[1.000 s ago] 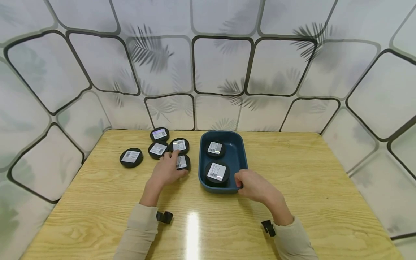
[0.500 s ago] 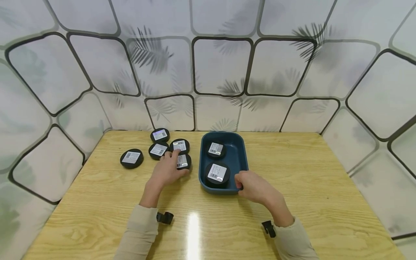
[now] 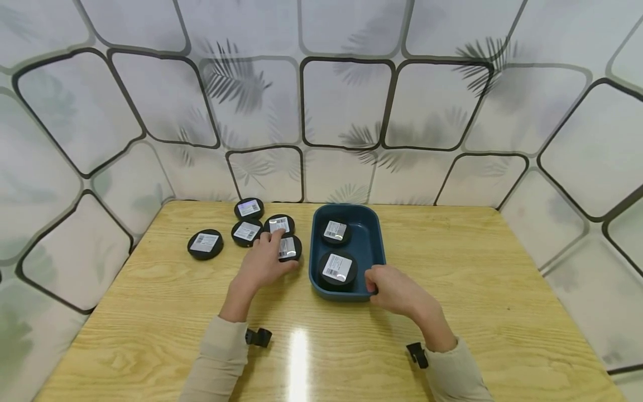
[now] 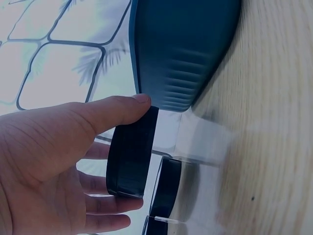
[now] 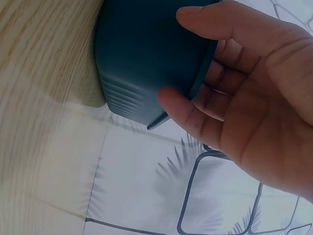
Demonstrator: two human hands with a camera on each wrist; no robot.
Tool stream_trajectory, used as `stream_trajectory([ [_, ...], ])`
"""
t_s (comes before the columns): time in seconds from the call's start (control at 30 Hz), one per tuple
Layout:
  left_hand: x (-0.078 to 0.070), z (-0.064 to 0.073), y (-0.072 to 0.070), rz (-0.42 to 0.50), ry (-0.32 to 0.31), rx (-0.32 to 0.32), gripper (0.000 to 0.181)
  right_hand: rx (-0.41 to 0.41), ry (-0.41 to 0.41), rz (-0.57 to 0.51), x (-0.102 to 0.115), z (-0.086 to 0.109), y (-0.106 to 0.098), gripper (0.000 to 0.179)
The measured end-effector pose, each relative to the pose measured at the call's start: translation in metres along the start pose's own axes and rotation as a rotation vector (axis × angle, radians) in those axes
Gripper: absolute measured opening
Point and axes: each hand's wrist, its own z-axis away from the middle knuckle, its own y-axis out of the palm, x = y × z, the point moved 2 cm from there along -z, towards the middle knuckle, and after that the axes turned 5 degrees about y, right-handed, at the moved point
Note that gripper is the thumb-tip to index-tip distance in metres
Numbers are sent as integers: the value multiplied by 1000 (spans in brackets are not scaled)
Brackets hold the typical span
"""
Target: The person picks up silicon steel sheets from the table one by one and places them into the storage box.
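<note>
Head view showed the left hand [image 3: 263,259] holding a black disc [image 3: 289,248] between thumb and fingers, spread only as far as its edges. That disc was just left of a blue tray [image 3: 368,240]; whether it touched the wooden table [image 3: 477,251] I cannot tell. The right hand [image 3: 399,288] gripped the tray's near right corner, thumb against the outer wall. Two discs [image 3: 337,268] lay inside, four more discs [image 3: 205,244] farther left

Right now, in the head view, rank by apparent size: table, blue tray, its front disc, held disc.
1. Table
2. Blue tray
3. Front disc
Held disc: partly hidden by left hand, so unsure.
</note>
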Motion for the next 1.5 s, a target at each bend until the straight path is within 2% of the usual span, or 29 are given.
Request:
stream_trajectory([
  [0.23,-12,-7,-1,7,26,-14,85,8,-6,-16,-3,1,-3,24],
  [0.4,-19,-11,-1,-5,11,-19,85,9,-14,-10,-3,1,-2,25],
  [0.53,-18,-11,-1,-12,3,-25,85,0,-33,-10,-2,1,-2,24],
  [0.77,-15,-9,0,-3,-12,-15,84,2,-20,4,0,-1,0,25],
  [0.9,-18,-10,-2,0,-6,-28,85,-2,-22,1,0,-1,0,26],
  [1.17,-23,-13,-5,17,-11,-39,85,16,27,5,-1,0,-1,18],
  [1.5,-24,-12,-8,17,-12,-71,85,2,8,2,0,-1,-1,23],
])
